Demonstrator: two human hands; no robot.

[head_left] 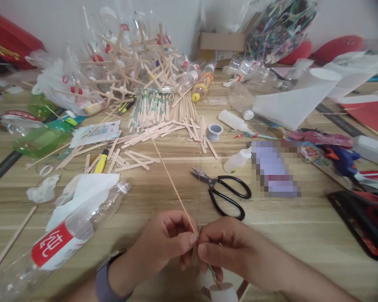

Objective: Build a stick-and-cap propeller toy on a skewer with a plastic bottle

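1. White cylinder (pixel 224 293) nearest cam, btm edge; stick's lower end meets it, can't tell if inserted.
2. Thin stick (pixel 175 191) slants up & away; L hand (pixel 154 241) + R hand (pixel 239 253) both pinch it, fingertips close.
3. Looks v. light, stiffish, prob. snaps if bent; I'd grip low, w/ light pressure.

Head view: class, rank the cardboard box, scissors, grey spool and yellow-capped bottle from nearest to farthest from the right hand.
1. Scissors, just beyond the right hand.
2. Grey spool, farther up the table, beyond the scissors.
3. Yellow-capped bottle, beyond the spool, slightly left.
4. Cardboard box, at the back by the wall.
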